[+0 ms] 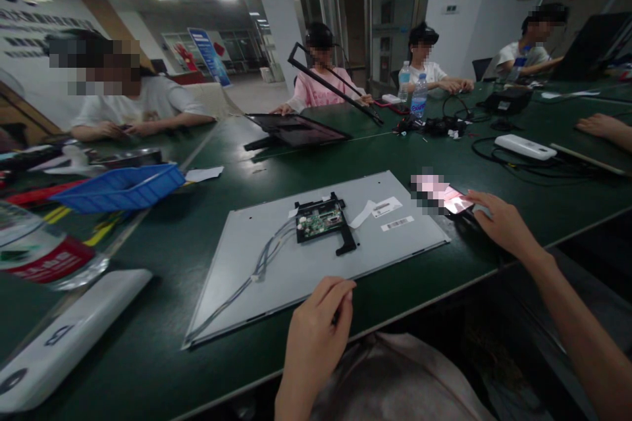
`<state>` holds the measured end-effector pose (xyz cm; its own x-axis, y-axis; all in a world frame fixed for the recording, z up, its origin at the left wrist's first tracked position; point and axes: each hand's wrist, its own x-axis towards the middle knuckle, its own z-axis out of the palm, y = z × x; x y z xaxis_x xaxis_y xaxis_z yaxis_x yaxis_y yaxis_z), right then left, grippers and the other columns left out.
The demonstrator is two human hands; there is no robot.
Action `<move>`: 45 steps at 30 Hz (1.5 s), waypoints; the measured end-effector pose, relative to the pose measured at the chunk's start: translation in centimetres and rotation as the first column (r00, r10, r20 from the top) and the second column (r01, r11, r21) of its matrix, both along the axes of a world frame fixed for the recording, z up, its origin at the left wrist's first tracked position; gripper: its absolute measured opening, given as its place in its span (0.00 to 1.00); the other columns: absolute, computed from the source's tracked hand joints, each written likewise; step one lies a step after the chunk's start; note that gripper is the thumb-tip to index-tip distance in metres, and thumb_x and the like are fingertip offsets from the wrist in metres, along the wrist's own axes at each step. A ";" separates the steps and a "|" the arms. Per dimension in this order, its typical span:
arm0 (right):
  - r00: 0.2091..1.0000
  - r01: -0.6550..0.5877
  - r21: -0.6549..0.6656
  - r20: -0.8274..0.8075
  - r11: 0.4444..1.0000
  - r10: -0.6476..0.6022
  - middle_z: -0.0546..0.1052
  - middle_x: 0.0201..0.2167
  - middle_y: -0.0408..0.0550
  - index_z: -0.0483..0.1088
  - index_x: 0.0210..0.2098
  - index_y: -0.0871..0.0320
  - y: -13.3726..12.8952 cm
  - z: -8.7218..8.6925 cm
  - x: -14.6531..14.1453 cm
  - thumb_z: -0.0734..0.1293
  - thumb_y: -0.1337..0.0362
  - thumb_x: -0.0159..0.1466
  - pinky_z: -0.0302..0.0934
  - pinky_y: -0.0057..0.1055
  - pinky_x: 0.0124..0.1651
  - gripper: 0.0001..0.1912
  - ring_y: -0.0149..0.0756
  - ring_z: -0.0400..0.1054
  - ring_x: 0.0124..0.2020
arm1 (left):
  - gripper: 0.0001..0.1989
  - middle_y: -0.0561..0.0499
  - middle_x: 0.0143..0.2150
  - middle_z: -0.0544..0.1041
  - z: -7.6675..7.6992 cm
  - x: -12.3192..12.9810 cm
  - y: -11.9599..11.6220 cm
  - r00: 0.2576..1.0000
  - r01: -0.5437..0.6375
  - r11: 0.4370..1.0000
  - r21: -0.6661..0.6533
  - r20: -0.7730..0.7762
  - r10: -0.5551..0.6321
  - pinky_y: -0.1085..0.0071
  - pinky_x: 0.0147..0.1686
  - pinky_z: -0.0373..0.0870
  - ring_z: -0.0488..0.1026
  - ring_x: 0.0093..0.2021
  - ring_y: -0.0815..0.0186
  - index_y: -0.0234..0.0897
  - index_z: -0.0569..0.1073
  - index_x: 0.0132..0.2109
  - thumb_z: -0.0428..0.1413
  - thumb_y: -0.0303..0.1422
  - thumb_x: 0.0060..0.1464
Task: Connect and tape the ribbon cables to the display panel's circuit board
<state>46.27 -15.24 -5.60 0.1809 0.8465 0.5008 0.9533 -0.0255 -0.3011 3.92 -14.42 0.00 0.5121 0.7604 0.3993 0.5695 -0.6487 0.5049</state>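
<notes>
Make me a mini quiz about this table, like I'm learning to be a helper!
1. True or false: the right hand is closer to the phone than the left hand is.
2. Which one sits on top of the big flat panel?
a) a water bottle
b) a green circuit board
c) a shoe
3. Fill in the blank: the tray over on the left is coloured ____.

Key: 1 true; 2 b; 3 blue.
</notes>
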 end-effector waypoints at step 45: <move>0.981 0.024 0.000 -0.192 1.000 -0.023 0.65 0.60 0.61 0.55 0.64 0.59 1.2 -0.4 -2.6 0.65 0.50 0.61 0.60 0.53 0.57 0.37 0.55 0.62 0.59 | 0.12 0.49 0.41 0.76 0.1 0.0 0.0 1.000 0.012 1.000 -0.005 -0.004 -0.012 0.75 0.38 0.72 0.75 0.37 0.69 0.39 0.74 0.44 0.47 0.28 0.62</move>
